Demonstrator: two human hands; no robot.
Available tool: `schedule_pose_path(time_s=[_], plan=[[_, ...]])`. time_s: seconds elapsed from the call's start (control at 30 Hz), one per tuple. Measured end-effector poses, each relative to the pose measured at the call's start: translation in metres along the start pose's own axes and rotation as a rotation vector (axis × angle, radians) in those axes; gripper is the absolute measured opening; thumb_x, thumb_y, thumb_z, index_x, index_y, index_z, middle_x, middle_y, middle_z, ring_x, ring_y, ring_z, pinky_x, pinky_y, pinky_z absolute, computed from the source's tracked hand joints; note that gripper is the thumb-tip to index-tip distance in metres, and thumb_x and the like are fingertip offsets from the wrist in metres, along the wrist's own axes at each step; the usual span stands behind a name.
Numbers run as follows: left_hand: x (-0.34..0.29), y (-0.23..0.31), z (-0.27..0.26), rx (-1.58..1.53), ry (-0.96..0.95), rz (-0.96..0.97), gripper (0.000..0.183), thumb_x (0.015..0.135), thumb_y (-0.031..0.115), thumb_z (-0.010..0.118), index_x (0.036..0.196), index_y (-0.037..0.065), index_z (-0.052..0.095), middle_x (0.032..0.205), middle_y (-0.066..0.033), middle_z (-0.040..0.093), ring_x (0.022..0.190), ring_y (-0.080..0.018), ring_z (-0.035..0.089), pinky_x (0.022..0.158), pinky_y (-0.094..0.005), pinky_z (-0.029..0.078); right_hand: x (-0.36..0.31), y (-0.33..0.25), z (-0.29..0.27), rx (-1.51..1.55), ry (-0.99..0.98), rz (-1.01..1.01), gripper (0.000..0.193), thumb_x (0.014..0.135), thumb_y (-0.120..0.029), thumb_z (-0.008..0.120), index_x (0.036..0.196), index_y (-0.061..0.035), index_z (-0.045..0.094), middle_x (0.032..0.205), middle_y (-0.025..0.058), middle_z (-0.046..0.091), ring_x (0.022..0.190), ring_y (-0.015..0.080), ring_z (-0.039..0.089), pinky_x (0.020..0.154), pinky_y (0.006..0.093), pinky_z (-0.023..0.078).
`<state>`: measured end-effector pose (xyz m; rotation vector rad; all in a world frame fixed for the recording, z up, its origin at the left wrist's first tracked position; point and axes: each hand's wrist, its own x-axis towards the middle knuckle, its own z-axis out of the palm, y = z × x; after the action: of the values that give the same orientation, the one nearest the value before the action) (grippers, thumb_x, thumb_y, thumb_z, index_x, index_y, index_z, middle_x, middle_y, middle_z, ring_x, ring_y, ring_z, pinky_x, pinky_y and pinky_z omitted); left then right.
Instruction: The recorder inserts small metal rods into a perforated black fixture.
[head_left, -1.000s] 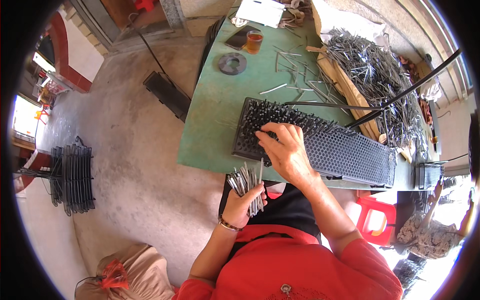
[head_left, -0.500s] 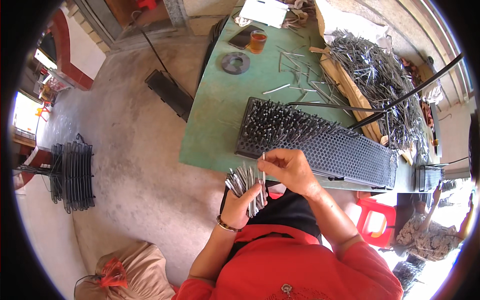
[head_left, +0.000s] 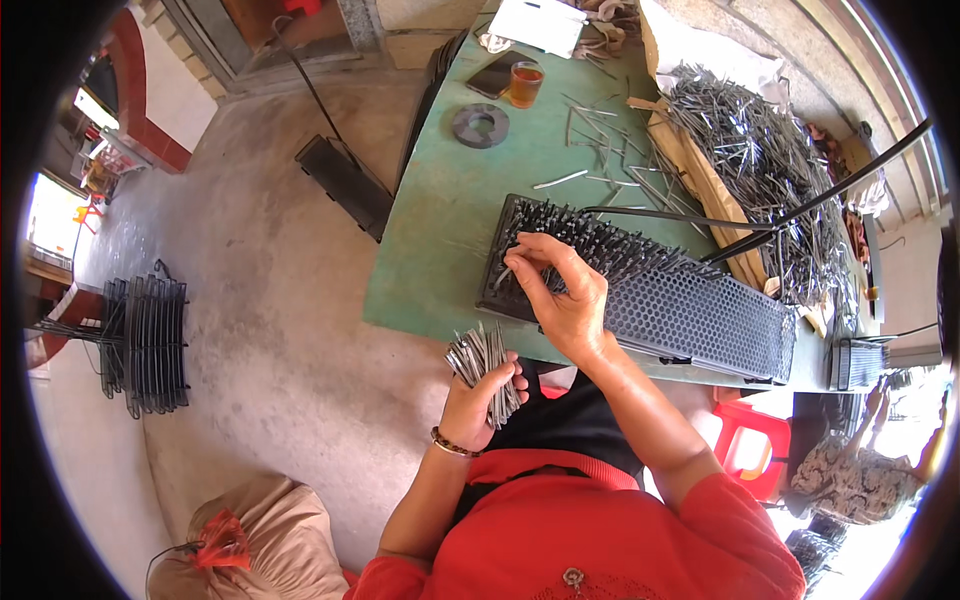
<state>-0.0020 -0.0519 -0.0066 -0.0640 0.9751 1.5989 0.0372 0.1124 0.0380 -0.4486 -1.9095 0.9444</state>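
Over the left end of a long, black, rectangular panel with rows of round holes (head_left: 712,318), the right hand (head_left: 572,300) hangs palm down, wrist bent, its forearm slanting up from the lower right. Its grip is narrowed, thumb and forefinger tips nearly together beside the thin, dark upright strips (head_left: 625,245) crowding the panel's left and far part; whether a strip sits between those tips cannot be told. The left hand (head_left: 472,408), lower and just off the edge of the green tabletop (head_left: 425,255), has its grip wrapped around a fanned bundle of slim, silver-grey strips (head_left: 478,352), their upper ends poking out above the thumb. The fingers and palm hide the bundle's middle, and the right hand covers some upright strips and holes. The left forearm rises steeply from the lower edge.
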Motion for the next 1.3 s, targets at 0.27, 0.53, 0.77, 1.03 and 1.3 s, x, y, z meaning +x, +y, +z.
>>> schedule_pose_path(time_s=[0.27,0.53,0.77,1.03,1.3], plan=[[-0.002,0.003,-0.003,-0.001,-0.003,0.01,0.022,0.086,0.007,0.062,0.107,0.003,0.058,0.09,-0.0029,0.059,0.077,-0.0139,0.06,0.062,-0.0289,0.055,0.005,0.0,0.0,-0.343,-0.165,-0.278,0.027,0.073,-0.003,0.074,0.098,-0.0034,0.065,0.091,0.0071,0.066,0.079,0.0213,0.062,0.076,0.033,0.047],[-0.004,0.008,0.003,0.002,0.004,0.07,0.024,0.086,0.005,0.064,0.108,0.001,0.058,0.082,-0.0036,0.06,0.071,-0.0128,0.061,0.062,-0.028,0.054,0.0,-0.019,-0.016,-0.458,-0.169,-0.404,0.03,0.07,-0.012,0.077,0.098,-0.0027,0.067,0.097,0.0072,0.064,0.082,0.0226,0.059,0.073,0.033,0.046],[-0.007,0.011,0.009,0.025,-0.091,0.152,0.016,0.087,0.005,0.063,0.102,0.004,0.056,0.084,-0.0042,0.061,0.072,-0.0137,0.062,0.062,-0.0288,0.055,-0.017,-0.033,-0.028,0.177,-0.582,0.649,0.018,0.083,-0.011,0.07,0.092,0.0047,0.066,0.073,0.0013,0.064,0.063,0.0024,0.054,0.055,0.0208,0.045],[-0.006,0.008,0.01,-0.027,-0.011,0.103,0.017,0.089,0.01,0.063,0.104,0.003,0.058,0.087,-0.0038,0.062,0.074,-0.0141,0.063,0.065,-0.0292,0.055,-0.015,-0.022,-0.03,0.285,-0.391,0.693,0.016,0.086,-0.005,0.067,0.097,0.0063,0.063,0.082,0.0044,0.066,0.075,0.0066,0.062,0.065,0.0208,0.05],[-0.002,0.0,0.0,-0.06,-0.014,0.049,0.02,0.089,0.011,0.064,0.107,0.003,0.059,0.088,-0.0025,0.062,0.076,-0.0132,0.063,0.067,-0.0295,0.055,0.001,-0.01,-0.011,-0.018,-0.039,0.143,0.03,0.083,0.002,0.067,0.112,-0.0006,0.058,0.089,0.0076,0.069,0.077,0.0105,0.064,0.072,0.0242,0.051]])
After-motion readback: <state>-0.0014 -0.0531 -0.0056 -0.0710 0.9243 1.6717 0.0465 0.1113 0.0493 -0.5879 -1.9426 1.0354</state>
